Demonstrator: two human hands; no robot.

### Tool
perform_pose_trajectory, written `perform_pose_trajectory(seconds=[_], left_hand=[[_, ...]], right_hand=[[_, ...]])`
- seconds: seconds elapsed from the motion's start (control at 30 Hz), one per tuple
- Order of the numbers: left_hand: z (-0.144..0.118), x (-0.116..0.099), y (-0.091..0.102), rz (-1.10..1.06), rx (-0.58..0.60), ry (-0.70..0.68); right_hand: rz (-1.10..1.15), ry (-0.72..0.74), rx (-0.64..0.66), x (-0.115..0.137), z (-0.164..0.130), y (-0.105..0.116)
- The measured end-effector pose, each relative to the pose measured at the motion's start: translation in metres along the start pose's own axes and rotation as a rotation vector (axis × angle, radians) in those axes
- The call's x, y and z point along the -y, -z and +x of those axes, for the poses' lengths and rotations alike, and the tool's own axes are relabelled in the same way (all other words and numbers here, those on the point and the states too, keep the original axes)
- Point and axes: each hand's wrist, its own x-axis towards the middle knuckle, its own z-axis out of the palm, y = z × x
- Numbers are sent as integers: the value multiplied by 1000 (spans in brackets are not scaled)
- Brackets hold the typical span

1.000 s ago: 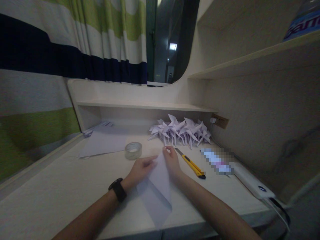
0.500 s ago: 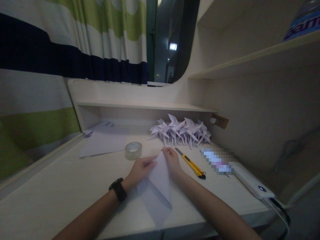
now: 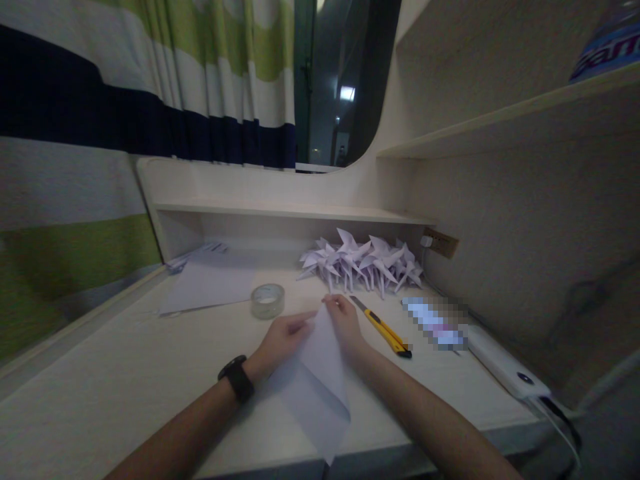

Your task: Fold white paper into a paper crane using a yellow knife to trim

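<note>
Room: a dim nook with a pale wooden bench (image 3: 125, 373), a low shelf (image 3: 280, 212) along its far side, and a striped green, white and navy curtain (image 3: 125, 100) at far left.
Paper: a white folded sheet (image 3: 320, 380) lies at the near middle of the bench, its near tip past the bench edge and its far tip raised between the two hands.
Left hand: the left hand (image 3: 283, 337), with a black wristwatch (image 3: 236, 378) on the wrist, rests on the sheet's left edge; fingers curled, grip closed lightly on that edge.
Right hand: the right hand (image 3: 345, 323) pinches the far tip between thumb and fingertips, grip closed on the paper.
Doing it well: I judge a clean fold needs the edges matched at the tip first, the left hand pinning the sheet flat, then a firm crease run outward from the corner.
Nearby right: a yellow utility knife (image 3: 383, 327) lies just beside the right hand.
Nearby left: a clear tape roll (image 3: 267, 301).
Far: a heap of folded paper cranes (image 3: 363, 263) under the shelf; loose flat sheets (image 3: 207, 283) at far left.
Right edge: a white power bank (image 3: 507, 370) with a cable.
</note>
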Motion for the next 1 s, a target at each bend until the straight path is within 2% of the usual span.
perform_pose_trajectory(seconds=[0.27, 0.7, 1.0], left_hand=[[0, 3, -1, 46, -26, 52], [0, 4, -2, 47, 6, 31], [1, 8, -1, 53, 14, 11]], right_hand=[[12, -39, 83, -4, -2, -2], [-84, -48, 23, -12, -4, -3], [-8, -89, 52, -13, -4, -4]])
